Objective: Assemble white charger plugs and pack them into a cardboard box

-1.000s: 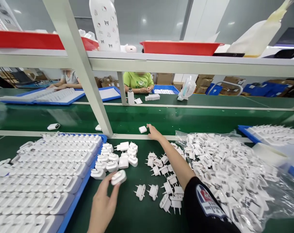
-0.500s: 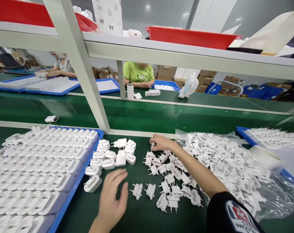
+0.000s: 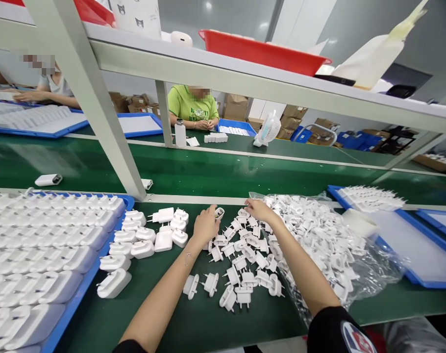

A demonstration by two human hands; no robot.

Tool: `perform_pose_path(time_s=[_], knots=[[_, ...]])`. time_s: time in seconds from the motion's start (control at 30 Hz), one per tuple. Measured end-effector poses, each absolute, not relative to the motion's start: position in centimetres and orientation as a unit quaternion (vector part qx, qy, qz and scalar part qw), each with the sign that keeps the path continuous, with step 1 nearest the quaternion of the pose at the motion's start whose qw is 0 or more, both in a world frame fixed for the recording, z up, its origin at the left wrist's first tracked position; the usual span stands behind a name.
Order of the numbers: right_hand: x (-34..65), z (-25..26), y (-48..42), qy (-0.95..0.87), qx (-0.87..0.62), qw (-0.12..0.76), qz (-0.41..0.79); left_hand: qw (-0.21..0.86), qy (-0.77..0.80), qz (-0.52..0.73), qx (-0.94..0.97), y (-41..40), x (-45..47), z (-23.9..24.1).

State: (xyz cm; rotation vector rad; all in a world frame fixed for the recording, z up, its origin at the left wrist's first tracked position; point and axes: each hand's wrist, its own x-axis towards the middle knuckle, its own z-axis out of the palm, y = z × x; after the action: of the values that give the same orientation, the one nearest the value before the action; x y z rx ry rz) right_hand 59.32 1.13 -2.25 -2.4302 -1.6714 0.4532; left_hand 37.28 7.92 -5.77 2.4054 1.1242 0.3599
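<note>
My left hand [image 3: 205,225] is closed round a small white charger body [image 3: 219,213] near the far edge of the green table [image 3: 179,314]. My right hand [image 3: 258,209] reaches into the loose white plug inserts [image 3: 241,267] scattered between my arms, its fingers curled on one of them. Left of my left hand lies a group of assembled white adapters [image 3: 149,240].
A blue tray [image 3: 57,255] packed with rows of white adapters fills the left. A clear bag of white plug parts [image 3: 318,240] lies at the right, with more blue trays [image 3: 410,245] beyond. Past the green conveyor [image 3: 208,171], two people sit working. A slanted frame post [image 3: 86,98] crosses overhead.
My right hand fetched a white piece from the conveyor edge and passed it over; my left hand set its adapter down and now holds that piece. The camera turned right.
</note>
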Motion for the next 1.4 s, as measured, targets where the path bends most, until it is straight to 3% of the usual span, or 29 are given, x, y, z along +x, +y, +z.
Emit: perform_pose_path(time_s=[0.2,0.33,0.63,0.9,1.13,1.3,1.4], knots=[[58.2,-3.1,3.4,-0.459,-0.873,0.034,0.161,0.228,0.408,0.134,0.874,8.8,36.8,-6.6],[57.7,-3.4,5.0,-0.445,-0.873,0.058,0.191,0.229,0.411,0.131,0.873,8.8,36.7,-6.8],[56.9,-2.9,4.3,-0.502,-0.752,0.302,0.301,0.266,0.414,0.139,0.859,9.3,36.9,-7.3],[52.9,-4.2,4.8,-0.591,-0.592,0.454,0.307,0.278,0.416,0.137,0.855,9.4,37.0,-7.7],[52.4,-5.4,4.9,-0.587,-0.57,0.454,0.353,0.269,0.419,0.131,0.857,9.1,36.9,-7.3],[52.5,-5.4,4.4,-0.613,-0.602,0.415,0.301,0.274,0.416,0.129,0.857,9.0,36.9,-7.1],[52.2,-5.8,4.3,-0.595,-0.61,0.441,0.283,0.273,0.418,0.135,0.856,8.9,36.9,-7.1]])
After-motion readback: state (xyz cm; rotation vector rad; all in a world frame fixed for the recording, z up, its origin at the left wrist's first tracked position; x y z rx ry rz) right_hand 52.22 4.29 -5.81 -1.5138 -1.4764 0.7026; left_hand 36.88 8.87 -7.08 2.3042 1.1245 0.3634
